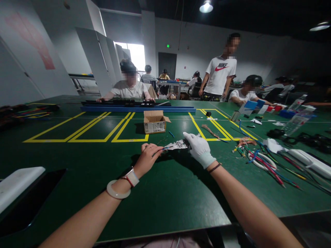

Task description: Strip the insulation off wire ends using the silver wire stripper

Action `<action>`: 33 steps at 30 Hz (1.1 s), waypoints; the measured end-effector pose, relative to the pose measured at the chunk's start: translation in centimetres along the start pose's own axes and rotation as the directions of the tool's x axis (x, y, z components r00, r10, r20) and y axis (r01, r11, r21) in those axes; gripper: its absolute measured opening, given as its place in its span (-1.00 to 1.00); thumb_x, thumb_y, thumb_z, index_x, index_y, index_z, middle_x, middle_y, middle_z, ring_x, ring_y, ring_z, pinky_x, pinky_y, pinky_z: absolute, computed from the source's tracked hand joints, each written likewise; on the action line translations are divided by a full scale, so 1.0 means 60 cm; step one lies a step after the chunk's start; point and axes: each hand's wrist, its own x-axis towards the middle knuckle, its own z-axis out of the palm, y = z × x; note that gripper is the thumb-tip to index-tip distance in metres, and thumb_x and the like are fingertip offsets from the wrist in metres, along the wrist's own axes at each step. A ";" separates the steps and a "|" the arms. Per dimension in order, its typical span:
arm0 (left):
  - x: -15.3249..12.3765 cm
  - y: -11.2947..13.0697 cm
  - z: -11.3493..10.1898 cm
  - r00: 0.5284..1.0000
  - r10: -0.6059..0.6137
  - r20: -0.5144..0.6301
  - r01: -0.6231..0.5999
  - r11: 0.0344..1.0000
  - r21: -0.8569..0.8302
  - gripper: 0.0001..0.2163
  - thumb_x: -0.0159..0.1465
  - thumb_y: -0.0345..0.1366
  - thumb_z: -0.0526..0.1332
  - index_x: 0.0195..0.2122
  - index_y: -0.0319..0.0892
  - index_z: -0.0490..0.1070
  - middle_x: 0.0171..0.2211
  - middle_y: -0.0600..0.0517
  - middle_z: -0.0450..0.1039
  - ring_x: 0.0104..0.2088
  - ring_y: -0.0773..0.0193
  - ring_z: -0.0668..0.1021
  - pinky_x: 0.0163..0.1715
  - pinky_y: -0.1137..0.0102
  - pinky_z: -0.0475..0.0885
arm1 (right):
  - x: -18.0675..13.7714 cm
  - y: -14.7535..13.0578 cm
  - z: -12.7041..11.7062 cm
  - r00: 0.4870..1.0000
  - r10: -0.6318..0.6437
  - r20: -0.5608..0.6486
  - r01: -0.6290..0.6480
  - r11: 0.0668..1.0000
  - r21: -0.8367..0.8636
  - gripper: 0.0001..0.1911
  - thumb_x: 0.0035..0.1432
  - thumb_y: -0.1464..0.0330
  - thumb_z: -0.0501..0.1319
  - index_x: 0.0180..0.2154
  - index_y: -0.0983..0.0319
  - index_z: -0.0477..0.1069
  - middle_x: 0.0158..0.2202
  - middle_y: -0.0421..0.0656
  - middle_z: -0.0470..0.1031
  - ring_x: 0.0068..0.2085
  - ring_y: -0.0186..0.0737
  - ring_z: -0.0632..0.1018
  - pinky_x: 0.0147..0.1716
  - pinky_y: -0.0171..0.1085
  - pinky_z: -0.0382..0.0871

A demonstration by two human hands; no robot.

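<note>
My right hand [198, 148], in a white glove, is closed around the handles of a wire stripper [178, 145]. The tool's silvery jaws point left. My bare left hand [148, 155] pinches a thin blue wire [163, 148] whose end is at the jaws; the rest of the wire is hidden by my fingers. Whether the jaws bite on the wire I cannot tell. Just beyond the tool lies a short blue wire piece [171, 133]. An open cardboard box [155, 124] stands behind my hands.
Bundled coloured wires [266, 163] and a white power strip [310, 162] lie on the right. Bare copper strands [210, 131] rest beyond my right hand. A dark tablet [33, 199] is at the left. Across the green table [160, 199], a person [130, 88] sits behind a blue rail [137, 109].
</note>
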 end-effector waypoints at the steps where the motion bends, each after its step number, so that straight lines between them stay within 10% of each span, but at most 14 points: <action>1: 0.000 0.000 0.000 1.000 0.003 0.005 -0.003 1.000 0.000 -0.80 0.37 -0.26 0.08 -0.15 -0.12 0.49 -0.25 0.00 0.54 -0.17 0.16 0.47 -0.08 0.21 0.19 | 0.000 0.001 0.001 1.000 -0.004 -0.010 0.004 1.000 -0.007 -0.41 0.12 0.52 0.00 0.22 0.23 0.18 -0.03 -0.05 0.46 -0.18 -0.13 0.47 -0.27 -0.24 0.25; 33: -0.001 0.001 -0.003 0.998 -0.004 0.061 0.006 0.999 -0.032 -0.80 0.37 -0.29 0.08 -0.13 -0.10 0.50 -0.24 0.01 0.54 -0.17 0.17 0.47 -0.06 0.20 0.23 | 0.001 0.002 0.005 0.999 0.036 -0.039 -0.035 0.999 0.028 -0.47 0.13 0.51 0.05 0.15 0.21 0.26 -0.04 -0.04 0.46 -0.19 -0.14 0.41 -0.23 -0.23 0.18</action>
